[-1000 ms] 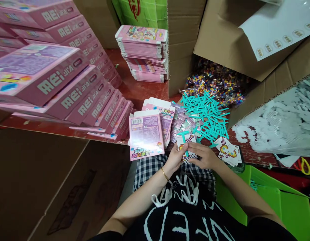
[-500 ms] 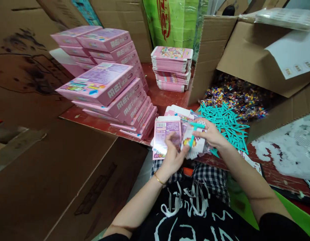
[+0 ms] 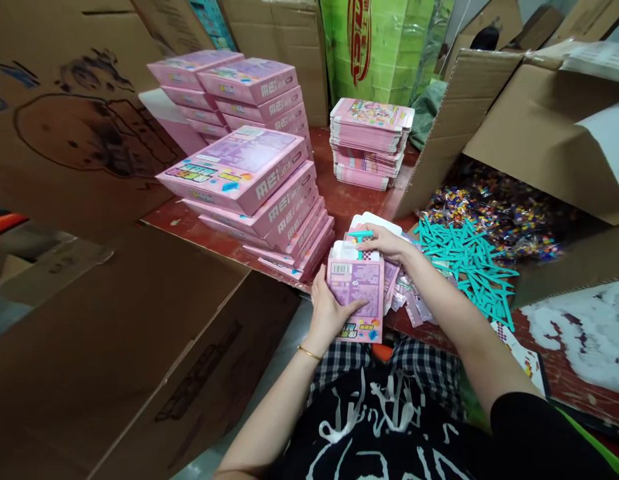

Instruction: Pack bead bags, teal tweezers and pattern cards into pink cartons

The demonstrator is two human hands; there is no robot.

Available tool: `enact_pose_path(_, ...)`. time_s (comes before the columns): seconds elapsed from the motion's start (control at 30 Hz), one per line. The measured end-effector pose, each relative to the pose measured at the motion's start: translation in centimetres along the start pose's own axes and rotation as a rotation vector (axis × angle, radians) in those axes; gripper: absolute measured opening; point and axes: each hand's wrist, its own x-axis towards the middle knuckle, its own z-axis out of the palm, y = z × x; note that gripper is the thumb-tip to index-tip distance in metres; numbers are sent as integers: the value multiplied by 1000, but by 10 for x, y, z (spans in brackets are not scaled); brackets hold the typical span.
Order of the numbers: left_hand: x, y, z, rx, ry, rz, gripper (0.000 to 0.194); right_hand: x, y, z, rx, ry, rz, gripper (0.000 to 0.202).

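Observation:
My left hand point(image 3: 332, 307) is wrapped round the lower left side of a pink and purple box point(image 3: 362, 287), its thumb across the printed face. The box's top end is open. At that opening, my right hand point(image 3: 382, 241) pinches a teal plastic tool point(image 3: 361, 235) together with a white patterned card point(image 3: 372, 255), whose lower part is hidden inside the box. Another pink box with a white flap point(image 3: 377, 220) lies behind. Small clear packets point(image 3: 414, 307) lie on the table under my right forearm.
Filled pink boxes point(image 3: 239, 160) are stacked at the left, flat cartons point(image 3: 369, 133) at the back. Right of my hands lies a pile of teal tools point(image 3: 464, 260), before a cardboard box point(image 3: 434, 140) with bags of colourful beads point(image 3: 494, 207).
My left hand has taken hold of the pink box. My right hand has brought the card and teal tool to its open top. The view has shifted, so the surroundings appear further right.

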Motion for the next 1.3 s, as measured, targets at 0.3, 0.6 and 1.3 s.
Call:
enact_pose_path(0.3, -67, 50, -18, -399, -288, -208, 64, -153, -44, 49, -849, 12, -478, 25)
enact_pose_path(0.6, -109, 36, 7, -358, -398, -137, 88, -244, 4, 51, -913, 118, -351, 39)
enact_pose_path(1.3, -91, 30, 19, -458, -397, -20, 37, -255, 64, 97, -65, 704, -360, 46)
